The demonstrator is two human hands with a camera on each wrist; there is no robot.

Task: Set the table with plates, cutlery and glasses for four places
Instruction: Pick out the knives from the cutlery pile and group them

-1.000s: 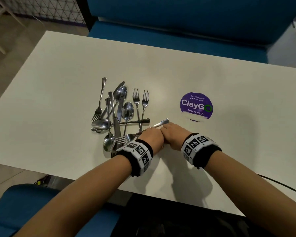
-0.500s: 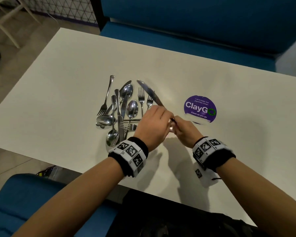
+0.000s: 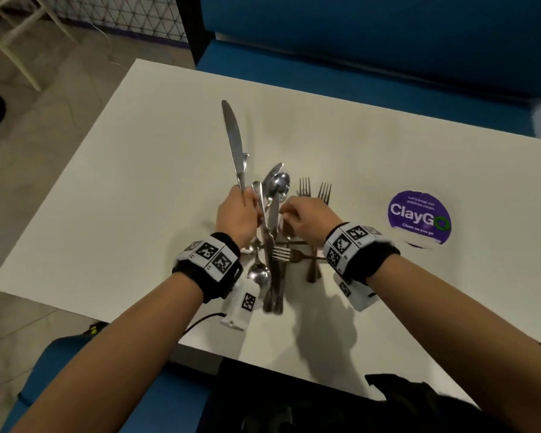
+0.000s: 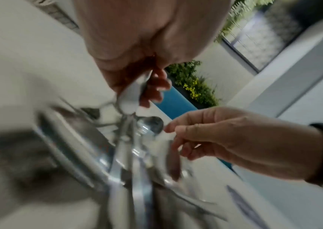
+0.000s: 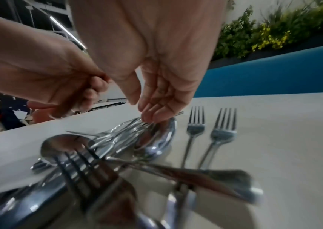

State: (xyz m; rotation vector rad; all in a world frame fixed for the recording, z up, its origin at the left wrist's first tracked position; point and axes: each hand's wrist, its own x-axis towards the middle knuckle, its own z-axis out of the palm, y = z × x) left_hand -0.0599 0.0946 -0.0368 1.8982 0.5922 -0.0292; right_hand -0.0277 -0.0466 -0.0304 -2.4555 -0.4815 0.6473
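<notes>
Cutlery (image 3: 272, 245) lies heaped on the bare white desk (image 3: 138, 198), no place set; left hand (image 3: 238, 214) grasps a long silver table knife (image 3: 233, 142), right hand (image 3: 306, 218) released.

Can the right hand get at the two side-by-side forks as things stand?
Probably yes: the right hand holds nothing, and the two forks lie just beside its fingers with tines uncovered; only their handles run under the pile.

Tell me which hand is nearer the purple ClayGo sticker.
Right. The right hand reaches into the cutlery pile, just left of the sticker; the left hand, gripping a knife, is beyond the pile.
</notes>
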